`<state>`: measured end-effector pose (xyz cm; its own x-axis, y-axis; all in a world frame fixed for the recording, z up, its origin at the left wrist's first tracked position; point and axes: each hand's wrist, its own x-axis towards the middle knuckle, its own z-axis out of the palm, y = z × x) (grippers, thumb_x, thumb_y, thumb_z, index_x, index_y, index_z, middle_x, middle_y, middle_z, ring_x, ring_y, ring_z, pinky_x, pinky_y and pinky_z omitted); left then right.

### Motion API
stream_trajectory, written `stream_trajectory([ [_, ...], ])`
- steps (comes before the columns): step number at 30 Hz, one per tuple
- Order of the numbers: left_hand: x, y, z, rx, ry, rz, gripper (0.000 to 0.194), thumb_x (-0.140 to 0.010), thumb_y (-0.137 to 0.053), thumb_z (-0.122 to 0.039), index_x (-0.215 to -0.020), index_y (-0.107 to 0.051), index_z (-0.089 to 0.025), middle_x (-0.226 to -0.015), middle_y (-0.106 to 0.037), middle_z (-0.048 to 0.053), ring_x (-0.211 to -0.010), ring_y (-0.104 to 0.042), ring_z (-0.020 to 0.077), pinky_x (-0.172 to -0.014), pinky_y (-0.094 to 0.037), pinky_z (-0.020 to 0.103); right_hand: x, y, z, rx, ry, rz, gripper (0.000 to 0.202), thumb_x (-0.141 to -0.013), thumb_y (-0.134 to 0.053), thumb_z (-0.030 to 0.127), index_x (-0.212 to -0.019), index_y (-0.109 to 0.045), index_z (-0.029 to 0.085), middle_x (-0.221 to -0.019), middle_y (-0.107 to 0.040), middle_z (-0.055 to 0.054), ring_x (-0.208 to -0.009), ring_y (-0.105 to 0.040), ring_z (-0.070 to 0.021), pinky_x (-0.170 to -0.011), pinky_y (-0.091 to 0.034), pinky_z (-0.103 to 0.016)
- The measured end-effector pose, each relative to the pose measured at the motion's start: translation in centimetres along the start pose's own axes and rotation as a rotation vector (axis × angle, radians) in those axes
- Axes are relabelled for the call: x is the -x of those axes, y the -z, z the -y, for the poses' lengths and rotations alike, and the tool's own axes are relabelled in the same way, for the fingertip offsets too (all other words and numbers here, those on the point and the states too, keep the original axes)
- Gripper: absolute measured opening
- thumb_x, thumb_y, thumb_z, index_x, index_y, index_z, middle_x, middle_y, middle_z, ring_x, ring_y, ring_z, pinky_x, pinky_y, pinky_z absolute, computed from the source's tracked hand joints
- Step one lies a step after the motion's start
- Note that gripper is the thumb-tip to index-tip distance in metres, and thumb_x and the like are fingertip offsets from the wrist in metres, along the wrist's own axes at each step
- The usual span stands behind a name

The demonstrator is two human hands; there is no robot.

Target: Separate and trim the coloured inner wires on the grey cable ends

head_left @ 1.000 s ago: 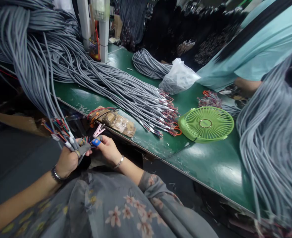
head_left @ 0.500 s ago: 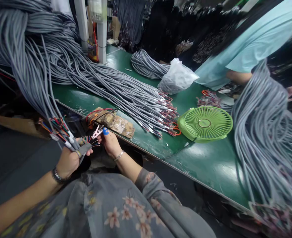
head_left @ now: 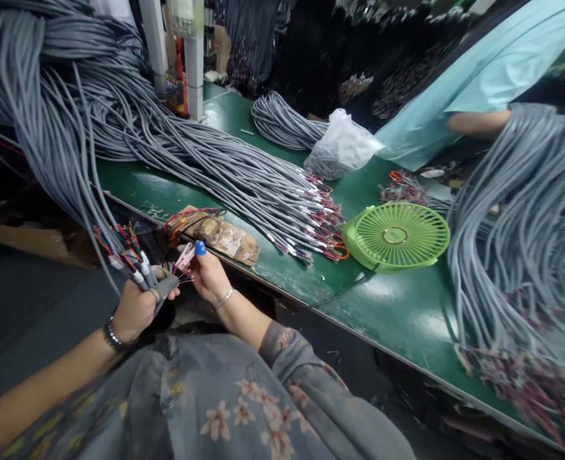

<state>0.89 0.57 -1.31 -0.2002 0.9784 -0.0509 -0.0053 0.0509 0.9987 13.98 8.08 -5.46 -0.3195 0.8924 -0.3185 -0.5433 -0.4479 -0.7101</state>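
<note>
My left hand (head_left: 139, 308) is closed around the ends of several grey cables (head_left: 144, 275), with a grey cover on its thumb. Thin coloured wires (head_left: 169, 268) fan out of the cable end beside that thumb, pointing at my other hand. Between the thumb and fingers of my right hand (head_left: 210, 278) is a small pink clip (head_left: 185, 257) shaped like a clothes peg, close to the wire tips. A blue cover (head_left: 200, 248) wraps the right thumb tip. Whether the clip touches any wire I cannot tell.
Bundled grey cables (head_left: 225, 172) lie across the green table (head_left: 383, 313). Near its edge rests a taped wooden board (head_left: 229, 239). A green fan (head_left: 397, 236) and a plastic bag (head_left: 337, 147) stand farther right. A co-worker in light blue (head_left: 484, 83) carries a cable bundle (head_left: 498, 243).
My right hand has shifted slightly left with the clip, whose spread jaws now look closer together. The co-worker's cable bundle has been raised at its upper end and its wire ends have swung left.
</note>
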Motion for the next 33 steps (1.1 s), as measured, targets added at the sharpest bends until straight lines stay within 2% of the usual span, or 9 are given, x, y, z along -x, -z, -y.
stream_trajectory([
  [4, -0.1, 0.3, 0.5, -0.003, 0.004, 0.0, 0.032, -0.064, -0.093, -0.044, -0.052, -0.07, -0.026, -0.049, -0.068, 0.001, -0.051, -0.068, 0.0208, -0.06, -0.059, 0.033, 0.2, -0.3, 0.2, 0.001, 0.0, -0.032, 0.056, -0.091, -0.09, 0.075, -0.081, -0.077, 0.021, -0.071, -0.071, -0.002, -0.071, -0.064, -0.0187, -0.073, -0.059, -0.033],
  [9, -0.2, 0.4, 0.7, 0.002, 0.004, 0.007, 0.03, -0.067, -0.094, -0.042, -0.056, -0.072, -0.026, -0.05, -0.067, 0.001, -0.051, -0.068, 0.0213, -0.059, -0.06, 0.034, 0.4, -0.5, 0.4, -0.008, 0.005, -0.048, 0.059, -0.088, -0.091, 0.077, -0.076, -0.074, 0.022, -0.065, -0.066, 0.001, -0.064, -0.059, -0.0156, -0.066, -0.056, -0.028],
  [17, -0.1, 0.4, 0.8, 0.012, -0.003, -0.023, 0.031, -0.067, -0.095, -0.044, -0.058, -0.072, -0.025, -0.052, -0.068, 0.001, -0.052, -0.069, 0.0205, -0.059, -0.059, 0.032, 0.7, -0.8, 0.8, 0.001, -0.093, 0.018, 0.064, -0.097, -0.076, 0.085, -0.086, -0.073, 0.021, -0.073, -0.069, -0.002, -0.07, -0.063, -0.0179, -0.064, -0.058, -0.028],
  [22, 0.9, 1.1, 0.6, -0.02, -0.005, -0.035, 0.032, -0.066, -0.096, -0.046, -0.058, -0.072, -0.026, -0.053, -0.071, 0.001, -0.052, -0.071, 0.0216, -0.057, -0.058, 0.032, 1.2, -0.7, 1.2, -0.024, -0.115, 0.071, 0.056, -0.1, -0.079, 0.075, -0.084, -0.071, 0.021, -0.076, -0.071, -0.002, -0.069, -0.064, -0.0163, -0.062, -0.058, -0.026],
  [28, 1.6, 1.5, -0.1, 0.031, -0.009, -0.074, 0.033, -0.066, -0.096, -0.048, -0.057, -0.073, -0.027, -0.051, -0.07, 0.001, -0.054, -0.074, 0.0225, -0.057, -0.059, 0.032, 1.8, -0.1, 1.6, 0.018, -0.083, 0.07, 0.039, -0.092, -0.093, 0.054, -0.082, -0.073, 0.021, -0.073, -0.069, 0.001, -0.064, -0.058, -0.0118, -0.058, -0.054, -0.02],
  [30, 1.5, 1.3, -0.4, 0.065, -0.015, -0.081, 0.034, -0.066, -0.097, -0.048, -0.056, -0.073, -0.026, -0.051, -0.069, 0.001, -0.055, -0.074, 0.0225, -0.058, -0.06, 0.032, 1.7, 0.1, 1.6, 0.037, -0.077, 0.079, 0.039, -0.091, -0.092, 0.055, -0.084, -0.074, 0.021, -0.075, -0.071, 0.0, -0.065, -0.058, -0.0118, -0.058, -0.055, -0.02],
  [33, 1.3, 0.8, -0.7, 0.112, -0.029, -0.078, 0.035, -0.065, -0.099, -0.045, -0.055, -0.072, -0.025, -0.05, -0.068, 0.0, -0.055, -0.073, 0.0213, -0.06, -0.061, 0.032, 1.4, 0.5, 1.4, 0.08, -0.066, 0.093, 0.048, -0.091, -0.089, 0.067, -0.084, -0.074, 0.022, -0.077, -0.072, -0.001, -0.067, -0.059, -0.0128, -0.061, -0.055, -0.023],
])
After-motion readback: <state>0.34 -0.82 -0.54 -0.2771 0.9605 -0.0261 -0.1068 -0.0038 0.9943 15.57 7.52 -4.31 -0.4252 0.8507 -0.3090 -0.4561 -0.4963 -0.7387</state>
